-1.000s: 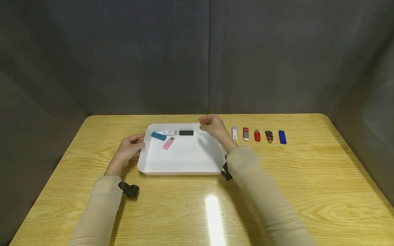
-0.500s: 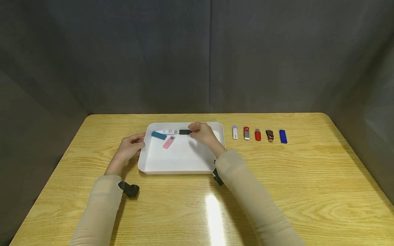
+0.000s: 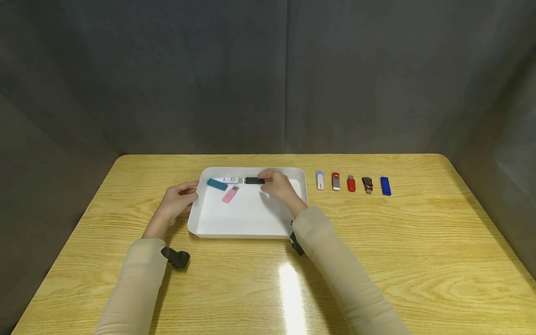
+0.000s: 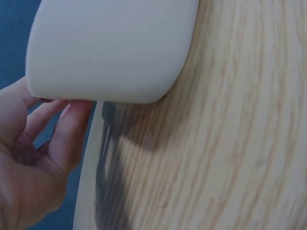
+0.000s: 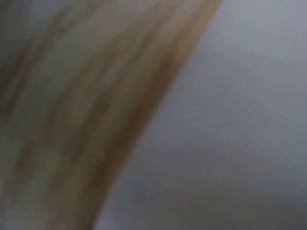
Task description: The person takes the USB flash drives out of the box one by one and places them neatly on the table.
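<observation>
A shallow white tray point(image 3: 247, 218) sits on the wooden table, with several USB sticks near its back left. My right hand point(image 3: 278, 186) reaches into it and pinches the right end of a black USB stick point(image 3: 253, 180) between thumb and fingers. Left of that lie a white USB stick point(image 3: 231, 180), a teal USB stick point(image 3: 217, 184) and a pink USB stick point(image 3: 230, 194). With relaxed fingers, my left hand point(image 3: 177, 200) touches the tray's left wall from outside. The left wrist view shows its fingertips at the tray wall point(image 4: 110, 57). The right wrist view is blurred and shows no hand.
Right of the tray, a row on the table holds a white-and-lilac USB stick point(image 3: 320, 180), a red-and-silver one, a red one point(image 3: 351, 184), a black-and-red one and a blue USB stick point(image 3: 385, 186). A dark curtain point(image 3: 284, 93) hangs behind the table.
My right hand has moved left and down from the tray's back right edge to the black USB stick and taken hold of its end. The left hand stays at the tray's left side.
</observation>
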`<action>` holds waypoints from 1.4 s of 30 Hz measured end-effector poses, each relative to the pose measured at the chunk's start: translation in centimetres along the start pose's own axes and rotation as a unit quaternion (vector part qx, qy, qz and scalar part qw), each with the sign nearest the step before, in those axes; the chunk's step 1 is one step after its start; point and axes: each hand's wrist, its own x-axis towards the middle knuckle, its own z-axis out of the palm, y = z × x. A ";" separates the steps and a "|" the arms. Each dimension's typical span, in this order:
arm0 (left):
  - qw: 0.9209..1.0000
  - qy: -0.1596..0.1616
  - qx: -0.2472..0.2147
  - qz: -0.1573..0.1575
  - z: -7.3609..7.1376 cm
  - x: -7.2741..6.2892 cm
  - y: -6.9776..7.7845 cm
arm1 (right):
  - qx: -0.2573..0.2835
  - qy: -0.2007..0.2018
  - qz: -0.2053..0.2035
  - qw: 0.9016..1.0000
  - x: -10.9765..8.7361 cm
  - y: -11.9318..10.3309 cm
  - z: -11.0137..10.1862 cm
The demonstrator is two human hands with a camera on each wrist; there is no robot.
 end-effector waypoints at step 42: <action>1.000 0.004 0.009 -0.002 0.0 0.1 0.0 | -0.129 -0.020 -0.078 0.988 0.4 0.4 0.8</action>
